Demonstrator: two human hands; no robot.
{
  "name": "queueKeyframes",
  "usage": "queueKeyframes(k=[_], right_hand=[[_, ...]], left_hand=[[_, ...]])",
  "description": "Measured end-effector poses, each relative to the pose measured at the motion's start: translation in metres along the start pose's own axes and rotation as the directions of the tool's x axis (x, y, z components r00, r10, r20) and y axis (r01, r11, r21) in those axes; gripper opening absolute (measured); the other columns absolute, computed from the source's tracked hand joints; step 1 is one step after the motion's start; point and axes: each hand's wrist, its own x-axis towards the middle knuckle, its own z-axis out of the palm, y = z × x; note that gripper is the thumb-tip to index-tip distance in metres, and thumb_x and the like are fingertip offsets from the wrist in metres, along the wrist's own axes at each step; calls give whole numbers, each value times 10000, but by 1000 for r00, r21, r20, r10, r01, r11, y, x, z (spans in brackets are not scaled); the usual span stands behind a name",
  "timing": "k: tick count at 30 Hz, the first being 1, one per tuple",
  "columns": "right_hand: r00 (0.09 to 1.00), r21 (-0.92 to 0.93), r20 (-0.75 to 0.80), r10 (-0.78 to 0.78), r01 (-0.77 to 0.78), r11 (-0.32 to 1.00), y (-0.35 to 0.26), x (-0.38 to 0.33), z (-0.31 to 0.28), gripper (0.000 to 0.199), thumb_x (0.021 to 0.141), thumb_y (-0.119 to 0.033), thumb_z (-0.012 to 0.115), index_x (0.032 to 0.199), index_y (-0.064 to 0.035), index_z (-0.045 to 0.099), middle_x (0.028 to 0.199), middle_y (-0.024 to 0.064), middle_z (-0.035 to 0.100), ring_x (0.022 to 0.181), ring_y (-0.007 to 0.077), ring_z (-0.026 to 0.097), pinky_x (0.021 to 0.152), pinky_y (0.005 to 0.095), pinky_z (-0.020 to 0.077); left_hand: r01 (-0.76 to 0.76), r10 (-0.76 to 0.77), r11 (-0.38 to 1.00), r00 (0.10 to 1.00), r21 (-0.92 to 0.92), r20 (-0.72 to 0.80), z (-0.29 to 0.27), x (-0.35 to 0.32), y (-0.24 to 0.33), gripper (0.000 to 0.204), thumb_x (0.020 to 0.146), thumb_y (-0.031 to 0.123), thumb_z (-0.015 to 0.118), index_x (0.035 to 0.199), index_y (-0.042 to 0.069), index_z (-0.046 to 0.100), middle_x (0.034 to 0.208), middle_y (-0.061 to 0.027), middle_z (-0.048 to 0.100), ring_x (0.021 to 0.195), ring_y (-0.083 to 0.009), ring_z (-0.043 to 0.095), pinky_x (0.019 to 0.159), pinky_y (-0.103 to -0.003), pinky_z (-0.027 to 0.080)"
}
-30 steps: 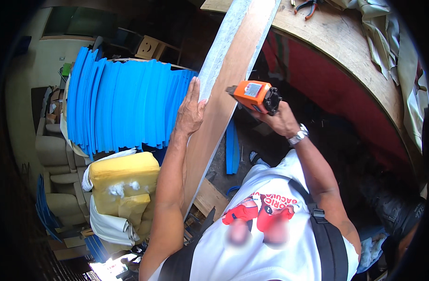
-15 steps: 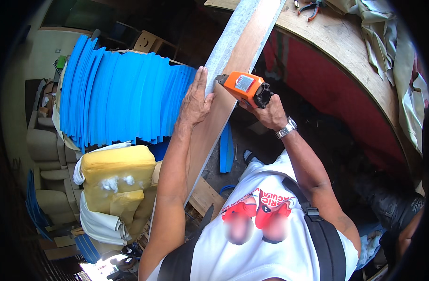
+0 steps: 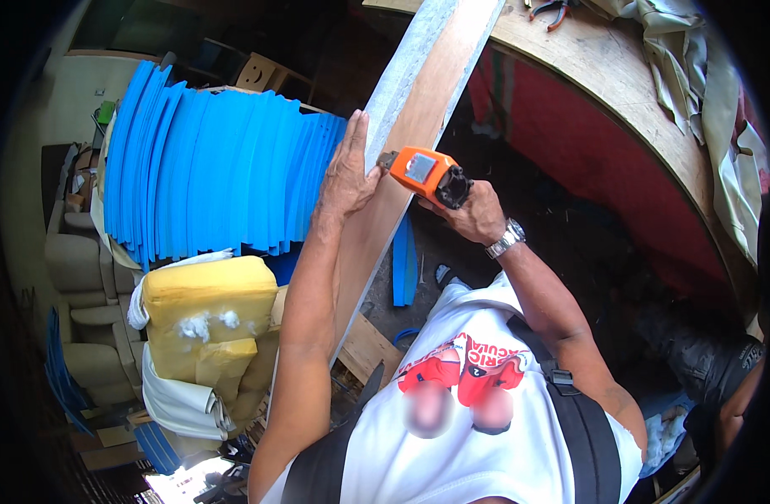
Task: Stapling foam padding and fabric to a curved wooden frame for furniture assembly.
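Note:
A long wooden board [image 3: 431,92] slants across the view, with a strip of grey material [image 3: 404,55] lying along its left side. My left hand [image 3: 348,175] rests flat at the board's left edge, fingers stretched out and thumb over the strip. In my right hand [image 3: 477,212] is an orange staple gun [image 3: 424,174], gripped by its handle. Its dark nose points left and sits at the strip, close beside my left thumb. Whether the nose touches the strip I cannot tell. My right fingers are partly hidden behind the tool.
Blue sheets [image 3: 221,172] stand stacked on the left, behind a yellow foam block [image 3: 209,298]. A curved wooden tabletop [image 3: 603,76] at upper right bears pliers [image 3: 550,12] and crumpled cream fabric [image 3: 672,59]. Another person's arm [image 3: 738,403] shows at lower right.
My right hand and the staple gun have shifted slightly left and down along the board, bringing the nose nearer my left thumb. My left hand stays at the board's edge.

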Motion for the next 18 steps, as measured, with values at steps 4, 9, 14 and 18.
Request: queueKeyframes(k=[4,9,14,18], right_hand=[[979,-52,-179,102,-113,992,-4,-8,-39,323,821,-267,827,1065,-75,738,835,74,743,769,120,687,710,328,543],[953,-471,-298,-63,-89,878,-6,8,-149,585,851,-270,693,1384,-136,495,1078,200,690,970,364,689,826,454,545],[970,-892,-229,-83,-175,417,36,45,-251,708,851,-89,635,1499,-213,379,1044,161,632,908,377,645,768,485,529],[952,-930,-302,48,-306,203,70,72,-304,669,897,-88,562,1513,-276,384,1213,113,627,1144,308,608,927,501,467]], left_hand=[[11,-12,1000,1000,-22,-21,-5,-3,8,896,844,227,758,1568,136,239,1596,-150,299,1405,-356,411,1157,-437,376],[128,-130,992,987,-20,-99,-14,-7,14,667,946,357,623,1491,53,390,1443,-228,503,1303,-374,525,1091,-435,431],[144,-128,989,954,42,-270,-7,-4,6,483,1004,300,474,1375,-8,501,1282,-247,618,1149,-397,618,982,-473,482],[126,-90,986,952,107,-291,-12,-3,12,419,982,257,501,1310,0,537,1257,-215,634,1095,-390,640,919,-475,501]])
